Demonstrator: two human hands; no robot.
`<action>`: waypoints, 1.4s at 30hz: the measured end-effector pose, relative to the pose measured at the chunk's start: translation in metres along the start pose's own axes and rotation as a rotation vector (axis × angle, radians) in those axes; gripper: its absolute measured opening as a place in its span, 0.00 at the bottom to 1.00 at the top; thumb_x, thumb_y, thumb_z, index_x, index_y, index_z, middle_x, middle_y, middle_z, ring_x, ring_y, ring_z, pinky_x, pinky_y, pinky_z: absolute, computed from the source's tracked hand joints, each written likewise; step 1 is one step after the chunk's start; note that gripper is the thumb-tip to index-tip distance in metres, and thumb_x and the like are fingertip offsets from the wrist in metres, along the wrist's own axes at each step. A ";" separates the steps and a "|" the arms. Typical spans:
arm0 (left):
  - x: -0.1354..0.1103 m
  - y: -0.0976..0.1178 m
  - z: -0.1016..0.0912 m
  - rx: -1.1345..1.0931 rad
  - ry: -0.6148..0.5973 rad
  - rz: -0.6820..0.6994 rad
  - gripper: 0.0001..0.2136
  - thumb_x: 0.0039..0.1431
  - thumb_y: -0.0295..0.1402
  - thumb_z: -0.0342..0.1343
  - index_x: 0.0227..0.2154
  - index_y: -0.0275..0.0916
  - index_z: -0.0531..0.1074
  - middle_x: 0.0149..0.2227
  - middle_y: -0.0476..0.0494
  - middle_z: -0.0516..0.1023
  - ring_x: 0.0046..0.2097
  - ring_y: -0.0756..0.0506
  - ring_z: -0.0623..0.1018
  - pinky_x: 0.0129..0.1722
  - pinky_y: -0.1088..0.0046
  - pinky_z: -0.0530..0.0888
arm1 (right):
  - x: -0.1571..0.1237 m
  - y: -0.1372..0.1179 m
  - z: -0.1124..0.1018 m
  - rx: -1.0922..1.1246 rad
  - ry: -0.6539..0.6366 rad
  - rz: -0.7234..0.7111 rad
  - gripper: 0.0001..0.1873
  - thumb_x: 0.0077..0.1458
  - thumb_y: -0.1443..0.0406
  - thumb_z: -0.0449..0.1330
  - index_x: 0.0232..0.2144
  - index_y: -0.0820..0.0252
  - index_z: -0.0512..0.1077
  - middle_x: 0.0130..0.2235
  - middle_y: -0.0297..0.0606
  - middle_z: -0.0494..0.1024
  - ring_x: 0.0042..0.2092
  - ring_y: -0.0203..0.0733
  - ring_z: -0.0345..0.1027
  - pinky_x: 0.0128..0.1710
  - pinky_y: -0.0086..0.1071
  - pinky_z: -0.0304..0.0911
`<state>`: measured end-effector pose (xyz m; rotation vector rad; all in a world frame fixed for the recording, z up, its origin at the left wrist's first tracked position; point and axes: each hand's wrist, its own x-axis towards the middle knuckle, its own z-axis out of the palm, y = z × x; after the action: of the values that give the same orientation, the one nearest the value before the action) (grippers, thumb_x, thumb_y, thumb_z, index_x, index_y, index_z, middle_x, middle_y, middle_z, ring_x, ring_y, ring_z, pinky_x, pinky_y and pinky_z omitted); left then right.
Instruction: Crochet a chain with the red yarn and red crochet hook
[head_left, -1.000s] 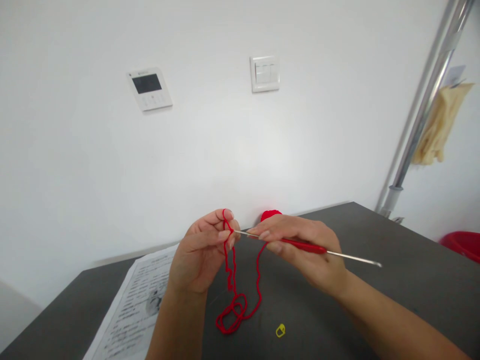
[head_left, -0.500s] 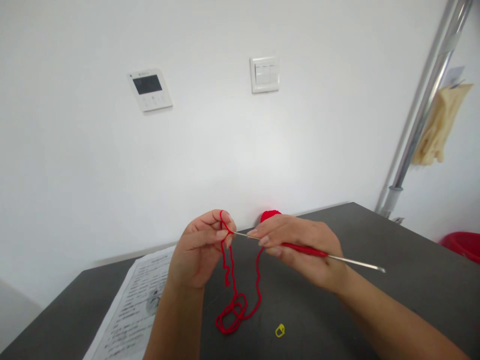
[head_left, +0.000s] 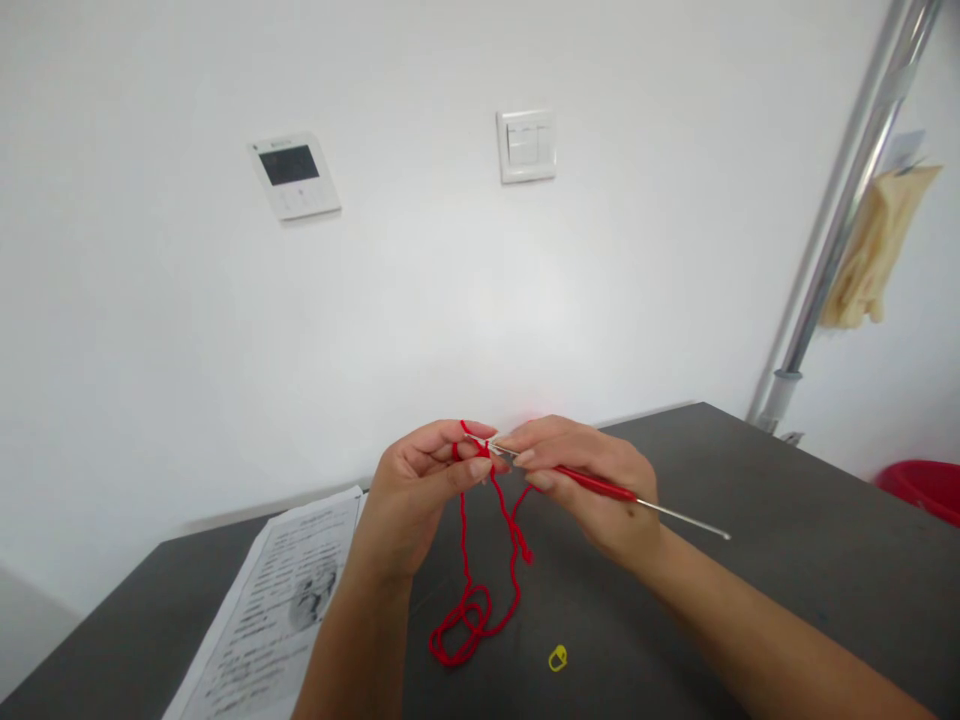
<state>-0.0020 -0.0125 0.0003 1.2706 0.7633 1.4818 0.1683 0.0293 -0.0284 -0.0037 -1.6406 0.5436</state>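
Note:
My left hand [head_left: 424,490] is raised over the dark table [head_left: 787,540], fingers pinched on a red yarn strand [head_left: 466,545] looped over the forefinger. My right hand [head_left: 592,480] grips a crochet hook [head_left: 622,495] with a red handle and metal shaft; its tip meets the yarn at my left fingertips. The yarn hangs down to a loose tangle [head_left: 461,625] on the table. The yarn ball is hidden behind my right hand.
A printed paper sheet [head_left: 270,610] lies at the left of the table. A small yellow stitch marker [head_left: 557,658] sits near the tangle. Behind are a white wall with a control panel [head_left: 294,176] and switch [head_left: 526,146]. A metal pole [head_left: 832,230] and red container [head_left: 926,485] stand at right.
My hands have drawn closer together, the hook tip now working in the yarn at my left fingertips. The hanging strand has shifted right, and the yarn ball is now covered.

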 end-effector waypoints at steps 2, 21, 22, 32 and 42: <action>0.000 -0.001 0.000 0.005 0.003 -0.005 0.10 0.43 0.29 0.73 0.32 0.40 0.85 0.24 0.51 0.81 0.28 0.53 0.79 0.34 0.82 0.75 | 0.002 0.002 -0.005 -0.159 -0.099 -0.146 0.09 0.62 0.70 0.61 0.42 0.54 0.79 0.45 0.43 0.85 0.48 0.44 0.79 0.50 0.40 0.75; 0.002 -0.009 0.001 0.058 0.147 0.058 0.09 0.45 0.32 0.71 0.33 0.42 0.85 0.31 0.47 0.85 0.37 0.50 0.80 0.42 0.77 0.74 | 0.002 0.005 -0.007 0.020 -0.080 0.051 0.07 0.64 0.66 0.61 0.42 0.54 0.79 0.45 0.42 0.84 0.48 0.42 0.78 0.49 0.39 0.74; 0.002 -0.009 0.001 0.060 0.141 0.054 0.10 0.45 0.31 0.72 0.34 0.42 0.85 0.31 0.47 0.85 0.36 0.50 0.80 0.42 0.77 0.74 | 0.003 0.005 -0.007 0.014 -0.089 0.042 0.07 0.64 0.66 0.61 0.42 0.54 0.79 0.45 0.42 0.84 0.48 0.42 0.78 0.49 0.38 0.74; 0.004 -0.006 0.002 -0.041 0.068 -0.074 0.11 0.38 0.31 0.74 0.29 0.37 0.84 0.26 0.47 0.82 0.29 0.53 0.77 0.36 0.79 0.73 | 0.002 0.012 -0.011 -0.307 -0.164 -0.264 0.10 0.64 0.71 0.60 0.46 0.58 0.76 0.45 0.46 0.84 0.49 0.43 0.78 0.49 0.40 0.74; 0.006 -0.015 0.008 -0.030 0.182 -0.023 0.07 0.38 0.27 0.72 0.23 0.37 0.82 0.26 0.47 0.81 0.31 0.50 0.76 0.38 0.75 0.72 | 0.005 0.011 -0.012 -0.314 -0.120 -0.132 0.09 0.62 0.70 0.62 0.42 0.55 0.79 0.43 0.41 0.85 0.46 0.44 0.79 0.47 0.39 0.75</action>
<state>0.0104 -0.0034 -0.0091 1.1116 0.8686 1.5998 0.1757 0.0444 -0.0274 -0.0947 -1.8148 0.1850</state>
